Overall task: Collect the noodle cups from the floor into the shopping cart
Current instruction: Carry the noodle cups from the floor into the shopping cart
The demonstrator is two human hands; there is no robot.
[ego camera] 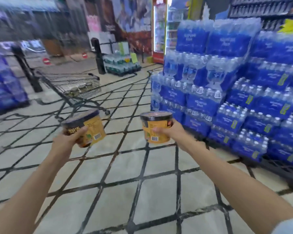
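Both arms reach forward over the tiled floor (159,174), each hand wrapped around a noodle cup: the left hand (67,141) grips a yellow cup (86,127) tilted to the left, thumb across its side, and the right hand (167,130) grips a second yellow cup (156,126) held upright with its dark lid on top. Beyond the cups, well apart from them, stands the wire shopping cart (78,85) with several pale lidded cups (79,86) already lying in it. Each held cup shows a barcode and small printing too blurred to read, as is the writing on the blue water packs (235,92) stacked to the right.
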